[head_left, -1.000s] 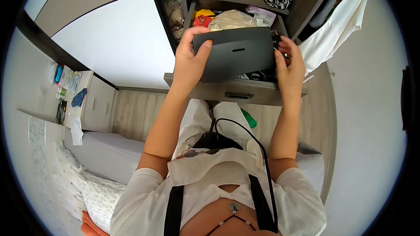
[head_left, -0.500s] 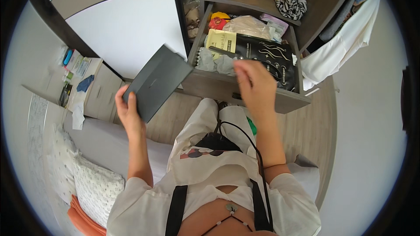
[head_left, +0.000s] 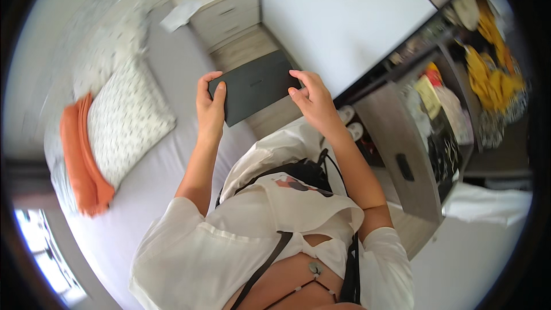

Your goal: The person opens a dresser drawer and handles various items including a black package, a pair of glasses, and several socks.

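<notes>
A flat, dark grey rectangular box [head_left: 256, 93] is held up in front of me, tilted, with a small mark at its middle. My left hand [head_left: 212, 106] grips its left edge, thumb on the top face and fingers round the side. At the opposite edge is my right hand [head_left: 315, 102], its thumb and forefinger bent round the box's right end. The box's underside is hidden.
To the right, a grey-brown drawer [head_left: 404, 143] stands pulled out, full of packets and bags. Yellow clothing [head_left: 488, 80] lies on the shelf beyond. At left is a bed [head_left: 155, 195] with a patterned pillow [head_left: 129, 123] and an orange cloth [head_left: 83, 155]. A nightstand [head_left: 227, 17] stands ahead.
My view has turned left, from the drawer toward the bed. My right hand has left the drawer and come to the box's right edge. My left hand still holds the box.
</notes>
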